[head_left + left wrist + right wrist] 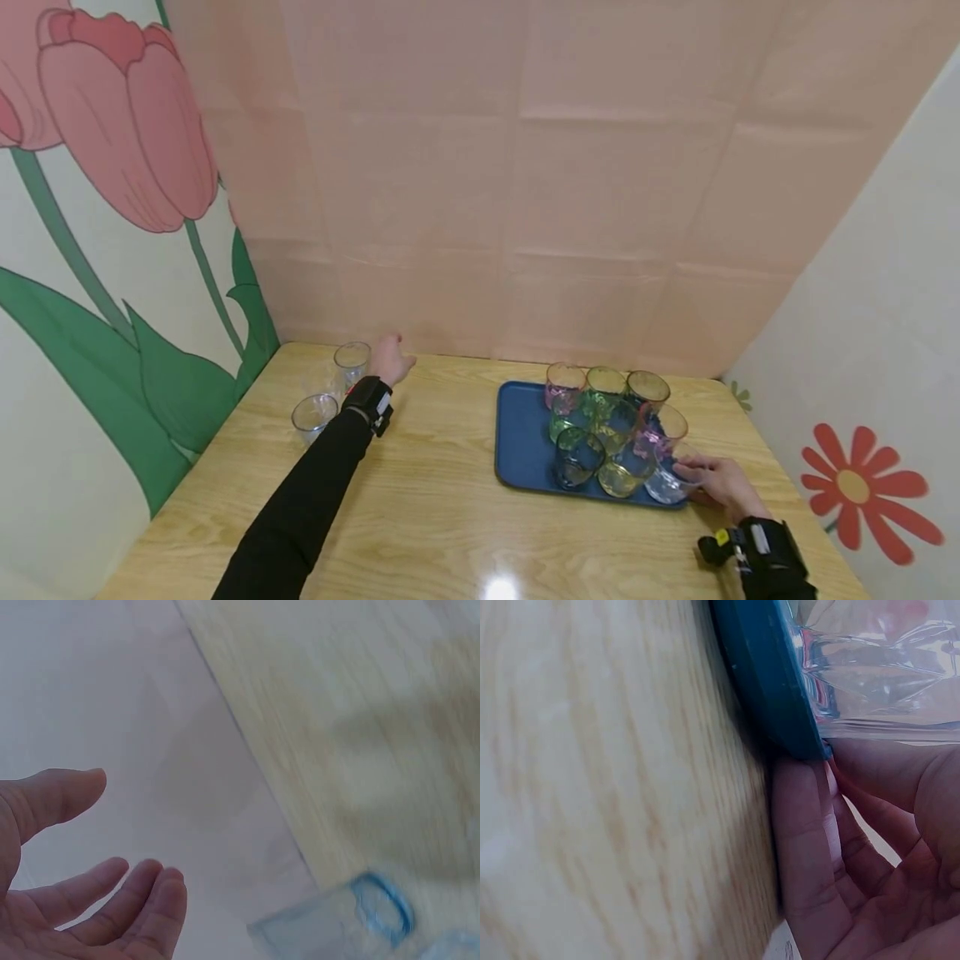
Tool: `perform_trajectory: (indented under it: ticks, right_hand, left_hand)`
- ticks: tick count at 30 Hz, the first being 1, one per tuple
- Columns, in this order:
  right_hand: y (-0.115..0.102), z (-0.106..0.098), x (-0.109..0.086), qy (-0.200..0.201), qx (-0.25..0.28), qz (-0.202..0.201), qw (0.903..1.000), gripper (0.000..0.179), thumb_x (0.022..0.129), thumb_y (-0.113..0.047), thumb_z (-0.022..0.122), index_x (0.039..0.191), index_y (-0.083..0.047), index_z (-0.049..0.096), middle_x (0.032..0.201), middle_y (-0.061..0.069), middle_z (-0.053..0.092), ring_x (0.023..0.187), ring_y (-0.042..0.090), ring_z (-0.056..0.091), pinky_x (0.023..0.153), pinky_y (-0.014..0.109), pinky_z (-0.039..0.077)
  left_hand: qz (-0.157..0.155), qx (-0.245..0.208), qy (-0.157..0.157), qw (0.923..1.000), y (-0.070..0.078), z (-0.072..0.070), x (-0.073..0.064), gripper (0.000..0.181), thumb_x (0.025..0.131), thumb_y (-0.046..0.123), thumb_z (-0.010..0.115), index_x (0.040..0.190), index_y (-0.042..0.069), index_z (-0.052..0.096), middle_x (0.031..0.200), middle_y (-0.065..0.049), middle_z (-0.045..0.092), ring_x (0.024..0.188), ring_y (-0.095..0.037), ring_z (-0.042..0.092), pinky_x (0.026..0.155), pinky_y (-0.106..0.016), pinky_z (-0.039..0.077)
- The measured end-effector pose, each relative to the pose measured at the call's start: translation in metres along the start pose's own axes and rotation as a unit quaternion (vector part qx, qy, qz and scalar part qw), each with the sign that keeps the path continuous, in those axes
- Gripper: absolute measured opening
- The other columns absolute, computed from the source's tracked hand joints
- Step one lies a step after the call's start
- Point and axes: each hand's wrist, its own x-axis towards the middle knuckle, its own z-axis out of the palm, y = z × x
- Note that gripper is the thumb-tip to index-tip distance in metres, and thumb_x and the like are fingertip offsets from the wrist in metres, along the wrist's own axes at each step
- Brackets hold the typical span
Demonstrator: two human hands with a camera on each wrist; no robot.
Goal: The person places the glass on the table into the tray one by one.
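My left hand [392, 360] is held over the back left of the table, fingers loosely bent and thumb apart, with nothing in it. Just left of it stands a clear drinking glass [352, 357], and a second clear glass [313, 413] is nearer, beside the wrist. My right hand [722, 483] is at the front right corner of a blue tray [517, 433]. In the right wrist view, the thumb and fingers pinch the tray rim [769, 682]. A clear glass [664, 483] on the tray stands right by the thumb.
Several tinted glasses crowd the tray's right part, among them a pink one [566, 382], a green one [604, 383] and a dark blue one [579, 458]. A pink-papered wall [420, 208] borders the wooden table [420, 517] at the back. Painted walls flank it.
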Motion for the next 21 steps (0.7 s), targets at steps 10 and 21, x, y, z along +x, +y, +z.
perform_trajectory:
  ticks: [10, 21]
  right_hand:
    - [-0.002, 0.002, 0.000, 0.004, -0.018, 0.003, 0.9998, 0.052, 0.093, -0.031, 0.076, 0.122, 0.011, 0.065, 0.112, 0.020, 0.065, 0.088, 0.022, 0.059, 0.069, 0.032, 0.056]
    - [-0.004, 0.002, -0.001, 0.007, -0.023, 0.012, 0.9996, 0.050, 0.094, -0.029, 0.076, 0.122, 0.010, 0.065, 0.111, 0.021, 0.067, 0.089, 0.023, 0.060, 0.070, 0.032, 0.056]
  left_hand:
    - [-0.009, 0.163, 0.004, 0.9866, -0.020, -0.023, 0.014, 0.028, 0.084, 0.008, 0.066, 0.107, -0.010, 0.066, 0.115, -0.030, 0.064, 0.110, -0.046, 0.059, 0.092, -0.055, 0.050]
    - [-0.117, 0.152, -0.002, 0.9814, -0.040, -0.029, 0.028, 0.040, 0.093, 0.010, 0.054, 0.123, -0.016, 0.051, 0.127, -0.039, 0.049, 0.121, -0.052, 0.048, 0.100, -0.060, 0.042]
